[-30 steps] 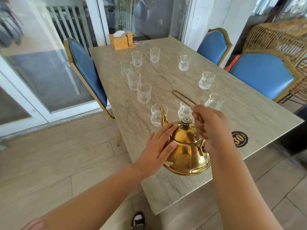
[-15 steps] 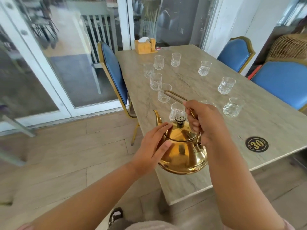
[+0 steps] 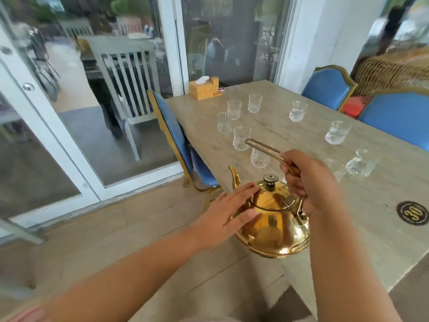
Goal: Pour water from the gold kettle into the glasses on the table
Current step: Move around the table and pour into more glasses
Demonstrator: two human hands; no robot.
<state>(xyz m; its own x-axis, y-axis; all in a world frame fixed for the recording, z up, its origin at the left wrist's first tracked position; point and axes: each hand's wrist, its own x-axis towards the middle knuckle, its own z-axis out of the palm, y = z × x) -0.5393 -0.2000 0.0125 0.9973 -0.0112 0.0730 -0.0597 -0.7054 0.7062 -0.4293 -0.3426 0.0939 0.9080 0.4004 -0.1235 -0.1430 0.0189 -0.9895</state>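
Observation:
The gold kettle point(image 3: 276, 224) hangs at the table's near left corner, its spout point(image 3: 235, 178) pointing away to the left. My right hand point(image 3: 311, 182) is closed around its thin looped handle. My left hand point(image 3: 228, 217) lies flat against the kettle's left side and lid edge, fingers straight. Several cut-glass tumblers stand on the stone table point(image 3: 383, 228): one glass point(image 3: 260, 158) just beyond the handle, another glass point(image 3: 241, 138) behind it, a right-hand glass point(image 3: 361, 162), and more further back.
A blue chair point(image 3: 178, 145) is tucked in at the table's left side, and two blue chairs point(image 3: 329, 88) stand on the right. A wooden tissue box point(image 3: 203, 87) sits at the far end. A round black "30" sticker point(image 3: 412, 213) marks the near right. Glass doors line the left.
The view has swung left and up. The kettle has shifted from over the table toward its near left corner. Both hands keep their places on it.

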